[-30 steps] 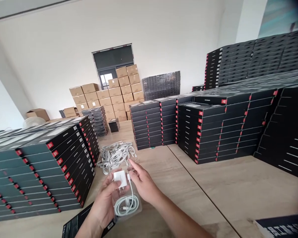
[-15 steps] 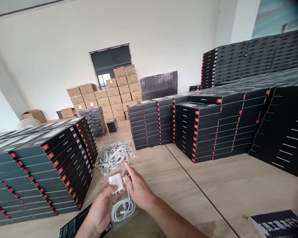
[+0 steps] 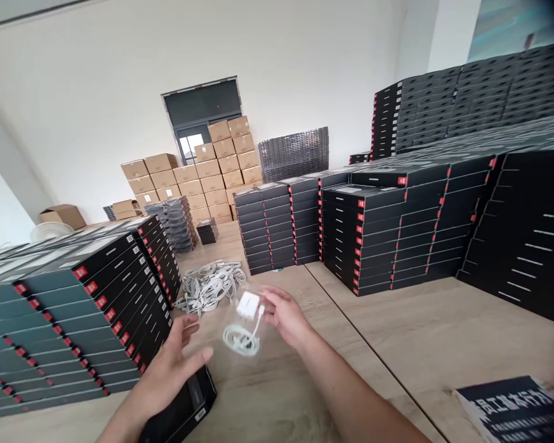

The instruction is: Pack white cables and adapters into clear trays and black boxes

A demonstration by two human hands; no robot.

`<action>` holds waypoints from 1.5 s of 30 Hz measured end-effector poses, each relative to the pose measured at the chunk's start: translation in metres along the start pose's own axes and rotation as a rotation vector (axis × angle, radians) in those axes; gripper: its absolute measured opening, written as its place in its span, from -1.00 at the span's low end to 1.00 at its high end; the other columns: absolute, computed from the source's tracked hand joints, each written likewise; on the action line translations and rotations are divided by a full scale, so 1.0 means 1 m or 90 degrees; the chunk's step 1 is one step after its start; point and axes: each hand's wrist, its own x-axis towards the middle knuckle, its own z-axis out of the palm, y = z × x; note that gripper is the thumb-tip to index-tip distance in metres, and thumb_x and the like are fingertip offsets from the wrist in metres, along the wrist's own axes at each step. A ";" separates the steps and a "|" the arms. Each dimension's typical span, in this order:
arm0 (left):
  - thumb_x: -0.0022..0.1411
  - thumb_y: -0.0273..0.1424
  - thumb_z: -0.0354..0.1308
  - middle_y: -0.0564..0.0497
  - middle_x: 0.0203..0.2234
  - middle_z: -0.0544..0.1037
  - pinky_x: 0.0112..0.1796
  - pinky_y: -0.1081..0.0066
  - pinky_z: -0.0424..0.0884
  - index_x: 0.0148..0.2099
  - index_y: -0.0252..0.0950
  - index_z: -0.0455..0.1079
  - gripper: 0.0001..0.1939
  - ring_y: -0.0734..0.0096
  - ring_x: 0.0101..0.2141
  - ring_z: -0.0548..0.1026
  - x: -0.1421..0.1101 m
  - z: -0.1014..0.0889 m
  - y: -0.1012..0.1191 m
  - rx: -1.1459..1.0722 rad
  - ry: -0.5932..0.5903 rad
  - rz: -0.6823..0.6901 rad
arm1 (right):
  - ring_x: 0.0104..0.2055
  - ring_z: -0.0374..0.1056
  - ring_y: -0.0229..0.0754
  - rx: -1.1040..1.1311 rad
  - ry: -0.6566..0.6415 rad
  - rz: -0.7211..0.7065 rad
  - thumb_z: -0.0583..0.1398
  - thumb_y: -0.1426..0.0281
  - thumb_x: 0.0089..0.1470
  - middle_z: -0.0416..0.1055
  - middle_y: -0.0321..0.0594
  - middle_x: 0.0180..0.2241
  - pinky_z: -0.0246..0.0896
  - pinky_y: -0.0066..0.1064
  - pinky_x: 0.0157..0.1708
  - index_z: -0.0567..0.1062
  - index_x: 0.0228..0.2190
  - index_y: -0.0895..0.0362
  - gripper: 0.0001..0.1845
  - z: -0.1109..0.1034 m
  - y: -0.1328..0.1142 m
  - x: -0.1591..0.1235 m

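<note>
My right hand pinches the edge of a clear plastic bag, which hangs over the table. Inside the bag sit a white charger plug and a coiled white charging cable, linked by a cable end. My left hand is apart from the bag, fingers and thumb spread, with nothing in it. Below that hand lies a black box on the table, partly hidden by the hand and wrist. Beyond both hands rests a tangled pile of white cables.
Tall stacks of black boxes with red labels rise close on the left, and more stacks run along the right. Brown cartons are piled by the far wall. A dark printed sheet lies at the lower right of the wooden table.
My left hand has let go of the bagged charger and drawn left, opening. My right hand has carried the bag up and to the right. More of the black box shows.
</note>
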 end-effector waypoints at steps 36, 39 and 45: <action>-0.04 -0.44 0.20 -0.11 0.22 0.19 0.26 -0.01 -0.05 0.38 -0.15 -0.14 -0.03 0.03 0.26 0.07 0.032 0.014 -0.021 0.365 0.097 0.238 | -0.25 0.44 -0.11 -0.052 -0.136 -0.060 0.33 0.18 -0.02 0.44 -0.21 -0.17 0.44 -0.24 -0.32 0.45 -0.01 -0.03 -0.50 0.028 -0.007 -0.017; -0.05 -0.47 0.20 -0.09 0.24 0.14 0.23 0.05 0.05 0.37 -0.13 -0.14 -0.03 0.07 0.25 0.09 0.025 0.006 -0.013 0.285 0.067 0.212 | -0.32 0.47 -0.18 -0.007 -0.129 0.005 0.32 0.14 0.00 0.49 -0.25 -0.27 0.43 -0.32 -0.31 0.46 -0.07 -0.02 -0.55 0.026 -0.007 -0.016; -0.13 -0.51 0.23 -0.07 0.24 0.15 0.23 0.07 0.05 0.36 -0.08 -0.11 0.03 0.06 0.23 0.11 0.018 0.007 -0.003 0.227 0.003 0.238 | -0.41 0.45 -0.19 -0.261 -0.280 0.126 0.44 0.23 -0.17 0.51 -0.21 -0.38 0.34 -0.47 -0.54 0.50 -0.19 0.12 -0.52 0.017 0.003 -0.022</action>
